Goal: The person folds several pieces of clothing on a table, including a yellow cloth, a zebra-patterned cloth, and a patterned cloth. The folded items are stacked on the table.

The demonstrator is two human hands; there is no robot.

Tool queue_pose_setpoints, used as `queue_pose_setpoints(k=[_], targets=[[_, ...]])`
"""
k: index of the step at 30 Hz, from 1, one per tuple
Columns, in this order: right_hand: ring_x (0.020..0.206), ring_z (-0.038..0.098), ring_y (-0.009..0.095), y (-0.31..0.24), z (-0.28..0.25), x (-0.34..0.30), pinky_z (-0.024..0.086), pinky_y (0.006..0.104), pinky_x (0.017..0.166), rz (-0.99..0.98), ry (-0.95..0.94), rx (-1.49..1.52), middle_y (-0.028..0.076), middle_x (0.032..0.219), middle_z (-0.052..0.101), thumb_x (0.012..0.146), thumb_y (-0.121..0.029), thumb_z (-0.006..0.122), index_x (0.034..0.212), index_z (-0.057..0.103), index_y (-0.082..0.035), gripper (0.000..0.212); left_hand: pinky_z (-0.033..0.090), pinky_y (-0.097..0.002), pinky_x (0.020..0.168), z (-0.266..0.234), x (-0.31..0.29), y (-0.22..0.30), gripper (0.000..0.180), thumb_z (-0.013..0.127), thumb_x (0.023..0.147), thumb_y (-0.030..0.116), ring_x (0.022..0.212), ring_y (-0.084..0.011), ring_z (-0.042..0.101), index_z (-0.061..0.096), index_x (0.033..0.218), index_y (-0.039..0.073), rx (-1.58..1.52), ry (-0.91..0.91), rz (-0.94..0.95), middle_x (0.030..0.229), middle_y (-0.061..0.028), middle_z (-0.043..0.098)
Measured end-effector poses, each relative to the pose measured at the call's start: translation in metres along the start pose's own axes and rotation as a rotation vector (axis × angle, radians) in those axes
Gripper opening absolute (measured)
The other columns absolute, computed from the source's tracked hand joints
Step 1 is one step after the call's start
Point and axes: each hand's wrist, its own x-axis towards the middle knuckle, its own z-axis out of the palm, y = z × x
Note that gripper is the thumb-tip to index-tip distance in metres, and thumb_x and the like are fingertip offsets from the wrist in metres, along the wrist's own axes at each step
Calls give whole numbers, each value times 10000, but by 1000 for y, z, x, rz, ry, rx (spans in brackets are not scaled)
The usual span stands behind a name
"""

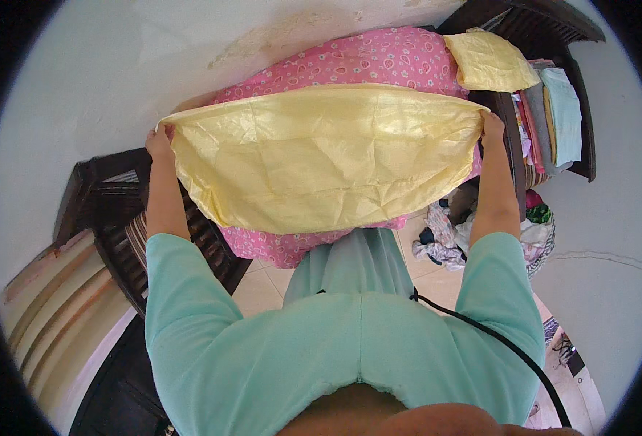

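A shiny yellow cloth [328,160] is stretched wide in front of me, creased and sagging in a curve along its lower edge. My left hand [158,139] is closed on its upper left corner. At the upper right corner, my right hand [492,125] grips the same cloth. Both arms reach out straight, well apart. Behind and below the cloth lies a pink flowered fabric [350,58], which the yellow cloth partly hides. Another piece of the same yellow fabric [492,62], folded or puffed, rests at the far right.
Dark slatted wooden seats [121,200] stand at the left and far right. On the right one are stacked folded clothes [562,116]. Mixed clothes [444,236] lie heaped on the tiled floor beside my right arm. A black cable [495,338] crosses my right side.
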Motion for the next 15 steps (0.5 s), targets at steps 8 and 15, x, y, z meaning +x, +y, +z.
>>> queue_pose_setpoints(k=[8,15], targets=[[916,492,151,-23,43,-64,427,295,709,290,-527,-256,48,991,542,757,-272,593,1131,476,-78,438,306,-460,922,87,-44,9,658,651,588,204,1086,-304,431,422,1201,140,1142,-468,768,1140,-115,495],[972,495,164,-14,33,-66,418,304,815,110,-735,-368,67,1126,504,723,-285,624,1266,358,-93,635,150,-490,1011,156,-71,18,835,700,520,350,1203,-271,332,369,1258,139,1233,-1036,489,1284,-119,382]])
